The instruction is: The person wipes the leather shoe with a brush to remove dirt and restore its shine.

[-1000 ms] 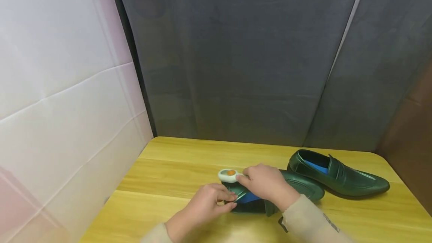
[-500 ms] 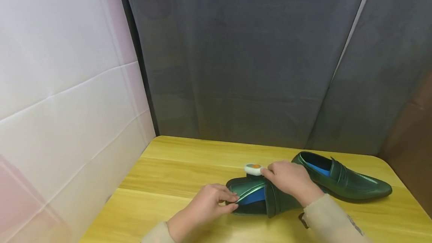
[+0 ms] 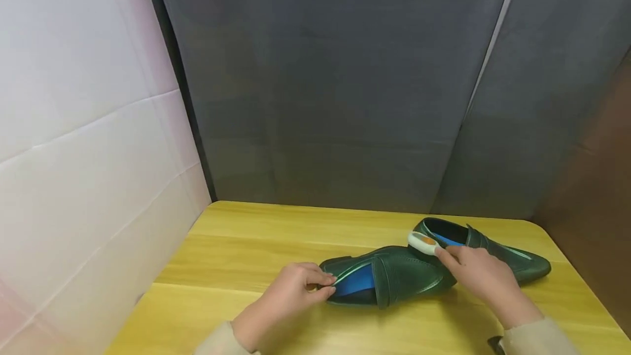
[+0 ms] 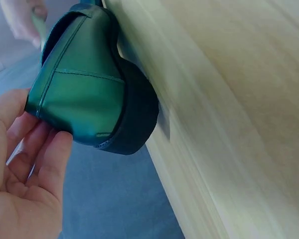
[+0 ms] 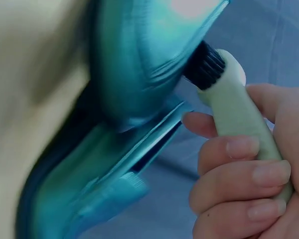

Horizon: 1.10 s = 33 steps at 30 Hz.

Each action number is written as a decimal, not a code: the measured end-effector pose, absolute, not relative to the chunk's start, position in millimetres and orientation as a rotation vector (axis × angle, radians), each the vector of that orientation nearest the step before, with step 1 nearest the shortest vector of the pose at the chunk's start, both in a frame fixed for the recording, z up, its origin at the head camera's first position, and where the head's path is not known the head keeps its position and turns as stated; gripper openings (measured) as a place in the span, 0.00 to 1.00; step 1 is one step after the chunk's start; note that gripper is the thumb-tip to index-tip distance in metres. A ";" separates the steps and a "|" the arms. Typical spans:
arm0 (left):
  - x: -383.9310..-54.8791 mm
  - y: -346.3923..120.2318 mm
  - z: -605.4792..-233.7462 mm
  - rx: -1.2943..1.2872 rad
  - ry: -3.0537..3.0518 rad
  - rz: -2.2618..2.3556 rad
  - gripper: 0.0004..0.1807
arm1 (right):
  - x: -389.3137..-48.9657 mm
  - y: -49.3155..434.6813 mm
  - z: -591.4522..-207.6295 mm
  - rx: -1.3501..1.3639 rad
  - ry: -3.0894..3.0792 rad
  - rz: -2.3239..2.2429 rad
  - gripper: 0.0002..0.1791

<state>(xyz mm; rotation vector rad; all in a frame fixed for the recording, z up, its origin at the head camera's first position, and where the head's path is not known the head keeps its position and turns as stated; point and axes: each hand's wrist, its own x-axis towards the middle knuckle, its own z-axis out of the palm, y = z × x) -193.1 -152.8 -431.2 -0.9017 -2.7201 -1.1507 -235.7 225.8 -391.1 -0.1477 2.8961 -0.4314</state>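
A dark green loafer (image 3: pixel 406 267) with a blue insole lies on its side-tilted sole, toe pointing right. At its heel, my left hand (image 3: pixel 292 292) pinches the top edge between thumb and fingers; the left wrist view shows the heel counter (image 4: pixel 84 99) close up. My right hand (image 3: pixel 485 278) grips the pale green handle of a shoe brush (image 3: pixel 423 242). In the right wrist view the brush's black bristles (image 5: pixel 205 64) meet the toe of the loafer. The brush head's back shows an orange oval.
Behind and to the right stands the matching green loafer (image 3: pixel 529 264), its heel end close to the held loafer's toe. Both are on a yellow wooden table (image 3: pixel 236 262). A grey curtain (image 3: pixel 315 97) rises beyond the far edge, with a white panel (image 3: pixel 89 125) along the left.
My right hand has moved the brush rightward along the loafer, from near the heel to the toe. The left hand keeps its pinch at the heel. The head view has shifted slightly.
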 end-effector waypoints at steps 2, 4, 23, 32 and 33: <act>-193.0 -157.7 -430.2 -0.871 -2.721 -1.154 0.10 | -232.3 233.6 -395.7 -0.133 2.907 -0.437 0.49; -193.1 -161.1 -430.1 -0.863 -2.705 -1.145 0.09 | -229.3 240.3 -399.7 -0.121 2.919 -0.446 0.50; -193.8 -169.5 -431.1 -0.843 -2.690 -1.162 0.09 | -226.0 147.1 -388.8 -0.296 2.955 -0.601 0.28; -194.0 -168.4 -429.1 -0.822 -2.707 -1.196 0.10 | -221.4 119.5 -389.0 -0.371 2.924 -0.659 0.31; -194.6 -168.2 -429.5 -0.818 -2.710 -1.195 0.10 | -220.8 117.5 -389.2 -0.383 2.926 -0.658 0.30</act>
